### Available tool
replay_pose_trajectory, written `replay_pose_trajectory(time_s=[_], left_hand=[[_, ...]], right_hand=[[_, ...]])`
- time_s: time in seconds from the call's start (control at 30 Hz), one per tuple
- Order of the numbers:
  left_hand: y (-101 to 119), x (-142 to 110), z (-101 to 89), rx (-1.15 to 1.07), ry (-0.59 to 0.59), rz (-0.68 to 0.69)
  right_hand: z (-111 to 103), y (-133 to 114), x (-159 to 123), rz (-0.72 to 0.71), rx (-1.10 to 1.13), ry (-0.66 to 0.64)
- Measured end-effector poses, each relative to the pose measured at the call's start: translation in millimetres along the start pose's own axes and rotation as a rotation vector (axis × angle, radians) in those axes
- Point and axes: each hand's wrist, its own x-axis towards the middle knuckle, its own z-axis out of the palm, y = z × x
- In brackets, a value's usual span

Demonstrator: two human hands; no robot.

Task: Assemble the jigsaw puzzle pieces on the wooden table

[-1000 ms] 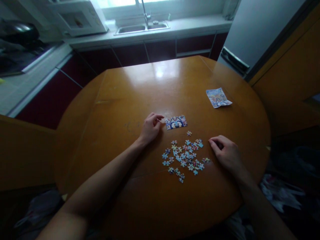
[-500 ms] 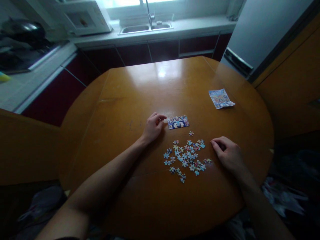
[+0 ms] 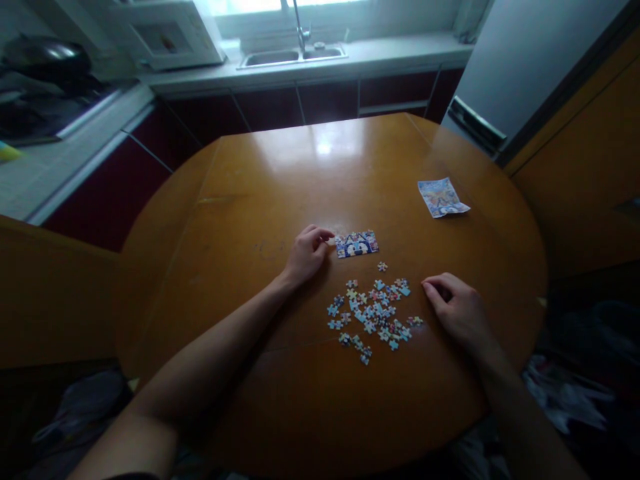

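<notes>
A partly joined jigsaw puzzle (image 3: 357,245) lies flat on the table, with a dark blue and white cartoon face on it. My left hand (image 3: 307,252) rests at its left edge, fingers loosely bent and apart, index fingertip close to or touching the border. Loose puzzle pieces (image 3: 377,312) are spread in a cluster nearer to me, and a single piece (image 3: 383,267) lies between them and the joined part. To the right of the cluster, my right hand (image 3: 453,303) rests on the table with fingers curled and thumb against the index finger. Whether anything is inside them is hidden.
A creased picture sheet (image 3: 443,198) lies on the right of the wooden table (image 3: 240,200). Beyond the table run a counter with a sink (image 3: 273,59), a microwave (image 3: 167,40) and a stove at left. A fridge (image 3: 530,67) stands at right.
</notes>
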Motion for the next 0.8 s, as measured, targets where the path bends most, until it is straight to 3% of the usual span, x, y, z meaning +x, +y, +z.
replay_pose_trajectory(time_s=[0.8], left_hand=[[0.3,0.4,-0.2,0.016,-0.012,-0.01]], right_hand=[[1.0,2.4,-0.2,-0.005,0.004,0.0]])
